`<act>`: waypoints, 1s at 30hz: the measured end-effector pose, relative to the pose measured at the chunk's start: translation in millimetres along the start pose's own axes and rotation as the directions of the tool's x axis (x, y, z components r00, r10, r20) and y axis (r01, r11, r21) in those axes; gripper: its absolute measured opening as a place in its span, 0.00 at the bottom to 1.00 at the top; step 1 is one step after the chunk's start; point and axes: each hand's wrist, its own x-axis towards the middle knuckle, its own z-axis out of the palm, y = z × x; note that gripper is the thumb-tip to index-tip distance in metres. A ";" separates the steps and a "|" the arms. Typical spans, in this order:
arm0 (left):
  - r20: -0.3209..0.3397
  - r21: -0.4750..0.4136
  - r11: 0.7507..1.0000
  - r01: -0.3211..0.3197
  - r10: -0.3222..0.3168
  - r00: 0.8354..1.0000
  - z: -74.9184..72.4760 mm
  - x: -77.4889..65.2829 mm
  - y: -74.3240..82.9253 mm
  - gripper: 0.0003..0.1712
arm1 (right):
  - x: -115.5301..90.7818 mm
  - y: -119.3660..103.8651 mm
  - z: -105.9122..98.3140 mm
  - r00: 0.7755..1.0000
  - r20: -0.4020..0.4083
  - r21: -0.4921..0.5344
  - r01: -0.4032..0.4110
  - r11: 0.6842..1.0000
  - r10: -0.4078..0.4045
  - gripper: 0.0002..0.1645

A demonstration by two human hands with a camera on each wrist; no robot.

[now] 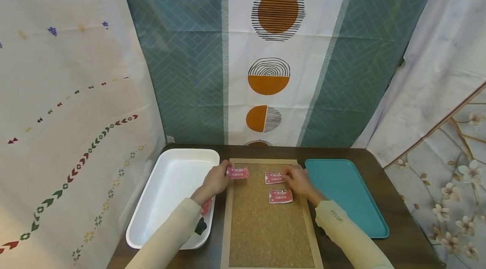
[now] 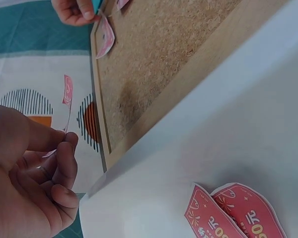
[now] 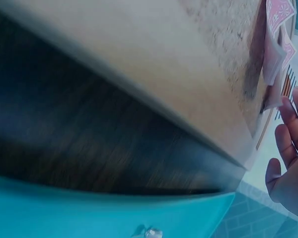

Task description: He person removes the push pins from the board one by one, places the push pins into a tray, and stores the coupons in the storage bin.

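Note:
My left hand [image 1: 217, 179] pinches a pink-red paper coupon [image 1: 238, 173] by its edge, over the upper left corner of the framed cork board [image 1: 271, 231]. In the left wrist view, that coupon [image 2: 68, 90] stands up from between thumb and fingertips. At the board's upper right, my right hand [image 1: 300, 180] pinches the end of a second coupon [image 1: 273, 177]. A third coupon [image 1: 281, 196] lies on the cork just below it, with a small dark spot at its top edge. The right wrist view shows the fingers beside curled coupon paper [image 3: 274, 62].
To the left is a white tray [image 1: 171, 157] with more coupons [image 2: 246, 208] and a dark piece [image 1: 201, 226] in it. A teal tray [image 1: 343, 193] stands to the right, with a small shiny object [image 3: 153, 232] in it. Patterned curtains [image 1: 190, 70] hang behind the table.

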 end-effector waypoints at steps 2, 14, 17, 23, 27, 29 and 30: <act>-0.004 0.006 1.000 -0.002 0.002 1.000 -0.1 -0.3 -0.2 0.20 | -1.8 1.9 -2.3 1.000 -0.008 0.007 0.004 1.000 -0.004 0.04; -0.016 0.007 1.000 -0.009 0.009 1.000 -1.0 -0.1 -7.5 0.21 | -10.9 15.9 -15.9 0.999 -0.039 0.036 -0.010 0.999 0.012 0.03; -0.024 0.000 1.000 0.004 -0.004 1.000 -2.4 -1.3 -9.7 0.20 | -12.7 20.4 -18.7 0.999 -0.049 0.036 -0.010 0.999 0.011 0.03; -0.048 -0.022 1.000 0.021 -0.022 0.999 -7.5 -4.0 -14.3 0.21 | -15.0 25.9 -24.7 0.997 -0.067 0.033 -0.021 0.999 0.023 0.03; -0.051 -0.033 0.999 0.035 -0.036 0.998 -12.4 -5.8 -17.2 0.22 | -17.7 29.9 -27.5 0.998 -0.060 0.029 -0.023 0.999 0.025 0.04; -0.056 -0.039 0.998 0.046 -0.048 0.997 -15.0 -6.9 -19.0 0.22 | -19.7 32.3 -29.0 0.998 -0.051 0.029 -0.029 0.999 0.031 0.03; -0.058 -0.041 0.998 0.049 -0.052 0.997 -16.5 -7.6 -20.1 0.23 | -20.6 33.5 -29.8 0.998 -0.048 0.029 -0.036 0.999 0.037 0.03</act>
